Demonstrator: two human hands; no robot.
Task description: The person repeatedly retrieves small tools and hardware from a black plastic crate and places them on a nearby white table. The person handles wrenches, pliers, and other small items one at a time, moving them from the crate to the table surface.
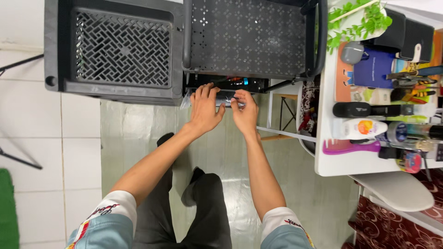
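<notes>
We hold a clear plastic bag (217, 97) under the front edge of the black cart (251, 41) — its long axis runs left to right; left hand (204, 110) lies spread on it, right hand (244, 113) pinches its end.

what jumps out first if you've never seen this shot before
Two bare hands, left hand and right hand, meet at a clear plastic bag on the lower shelf of a dark perforated cart at top centre. To the right, a crowded white table holds bottles, a purple comb and a green plant.
</notes>
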